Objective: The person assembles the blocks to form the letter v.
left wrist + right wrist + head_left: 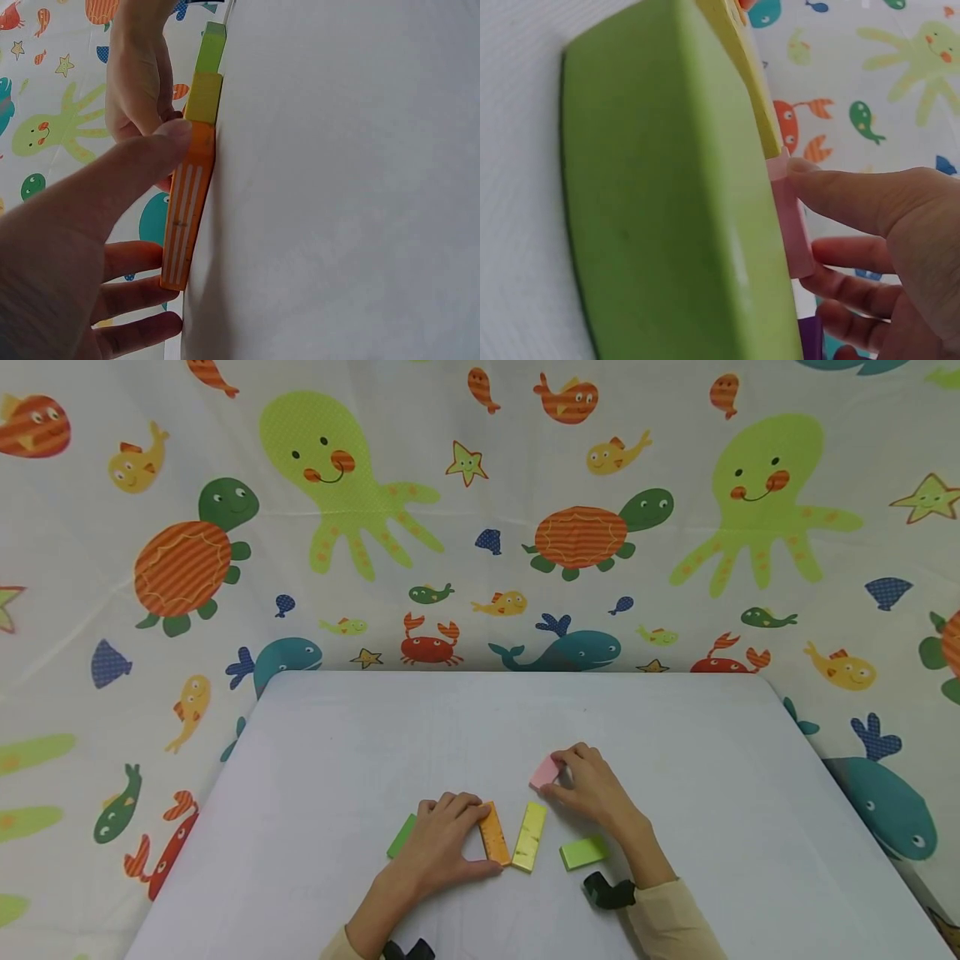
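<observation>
My left hand point(442, 839) holds an orange block point(495, 835) by its two ends, thumb at the near end and fingers at the far end. White stripes run along the block's side point(184, 225) in the left wrist view. Just right of it a yellow block point(529, 837) lies at a slant, the near ends close together. Farther back, my right hand point(596, 789) pinches a pink block point(543, 772) between thumb and fingers. A light green block point(583, 852) lies below the right hand. Partly behind the left hand is a darker green block point(402, 837).
The blocks lie on a white-covered table point(360, 735). Behind it hangs a cloth point(457, 527) printed with sea animals. A purple thing point(810, 337) shows at the bottom of the right wrist view, mostly hidden by the light green block. Black wrist devices point(607, 891) sit by both sleeves.
</observation>
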Tool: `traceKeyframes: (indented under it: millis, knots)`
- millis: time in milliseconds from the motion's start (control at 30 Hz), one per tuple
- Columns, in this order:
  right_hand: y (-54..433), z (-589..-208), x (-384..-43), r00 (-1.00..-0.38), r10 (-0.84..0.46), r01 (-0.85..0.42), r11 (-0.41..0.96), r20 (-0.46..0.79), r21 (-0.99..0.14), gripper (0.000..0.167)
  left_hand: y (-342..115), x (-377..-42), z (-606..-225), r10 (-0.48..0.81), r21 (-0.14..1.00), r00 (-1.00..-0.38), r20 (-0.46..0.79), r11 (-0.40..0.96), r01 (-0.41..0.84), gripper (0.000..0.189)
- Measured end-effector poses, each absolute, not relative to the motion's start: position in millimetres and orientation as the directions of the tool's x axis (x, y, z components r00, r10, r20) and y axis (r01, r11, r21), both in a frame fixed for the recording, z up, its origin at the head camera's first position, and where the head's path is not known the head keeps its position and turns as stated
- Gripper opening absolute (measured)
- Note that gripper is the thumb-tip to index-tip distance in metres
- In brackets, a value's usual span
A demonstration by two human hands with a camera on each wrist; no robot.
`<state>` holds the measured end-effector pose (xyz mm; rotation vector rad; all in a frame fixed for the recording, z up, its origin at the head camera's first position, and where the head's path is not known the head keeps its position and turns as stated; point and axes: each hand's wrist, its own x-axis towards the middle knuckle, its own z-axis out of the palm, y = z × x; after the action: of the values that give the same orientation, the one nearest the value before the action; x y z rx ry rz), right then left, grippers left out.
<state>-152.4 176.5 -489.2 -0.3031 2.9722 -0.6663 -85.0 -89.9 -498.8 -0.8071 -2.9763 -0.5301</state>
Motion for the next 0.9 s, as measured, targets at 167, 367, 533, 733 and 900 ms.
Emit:
traceKeyframes:
  millis: [167,367,533,733,900]
  knots:
    - [178.8,-488.7,-152.0,-0.973,-0.229,-0.193,0.883,-0.034,-0.427,0.057,-89.8,-84.8,-498.6,0.487,0.323,-0.868,0.093,0.81,0.49,0.077]
    - [179.5,-489.4,-151.4,-0.971,-0.237,-0.206,0.883,-0.022,-0.422,0.056,-89.0,-85.2,-498.7,0.487,0.314,-0.87,0.082,0.816,0.486,0.078]
    - [177.8,-490.2,-151.7,-0.976,-0.213,-0.18,0.889,-0.033,-0.422,0.055,-88.7,-84.9,-498.4,0.486,0.312,-0.87,0.079,0.817,0.485,0.077]
    - [178.9,-490.3,-151.1,-0.975,-0.219,-0.185,0.885,-0.031,-0.427,0.054,-88.7,-84.7,-498.6,0.487,0.311,-0.869,0.084,0.816,0.487,0.077]
    - [180.5,-490.6,-150.4,-0.972,-0.233,-0.193,0.874,-0.036,-0.445,0.054,-88.2,-84.7,-498.8,0.487,0.31,-0.87,0.078,0.817,0.486,0.077]
